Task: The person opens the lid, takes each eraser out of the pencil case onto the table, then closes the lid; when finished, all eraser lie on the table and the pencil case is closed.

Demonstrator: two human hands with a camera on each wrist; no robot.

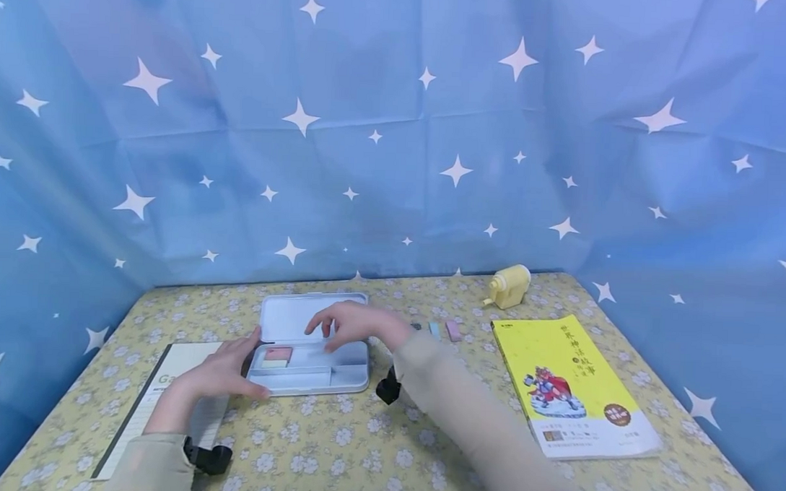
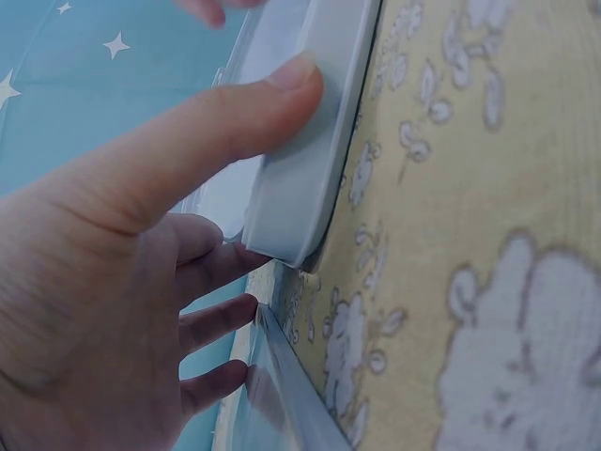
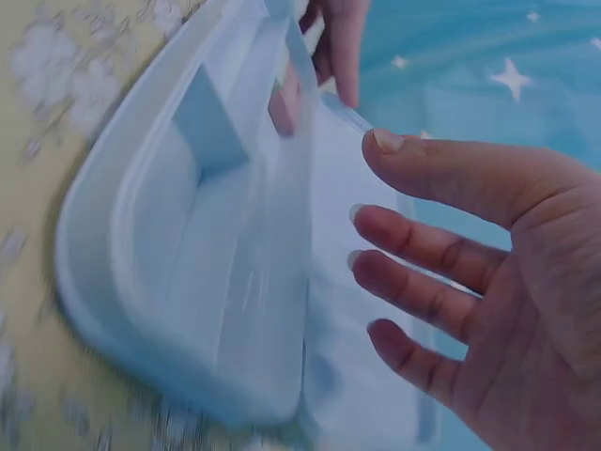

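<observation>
A pale blue pencil case (image 1: 297,381) lies with its lid (image 1: 293,318) folded back. In its left compartment sit a pink block (image 1: 278,353) and a cream block (image 1: 274,364), probably erasers. My left hand (image 1: 222,369) holds the case's left end; in the left wrist view its thumb (image 2: 272,108) presses the front wall and the other fingers (image 2: 218,324) lie round the end. My right hand (image 1: 354,323) hovers over the case with fingers apart. Nothing is between its fingers (image 3: 413,291) in the right wrist view.
A lined notebook (image 1: 198,419) lies beneath my left arm. Right of the case are small blue (image 1: 435,330) and purple (image 1: 453,331) blocks, and a dark item partly behind my sleeve. Farther right are a yellow book (image 1: 564,381) and a yellow sharpener-like device (image 1: 510,286). A starry curtain encloses the table.
</observation>
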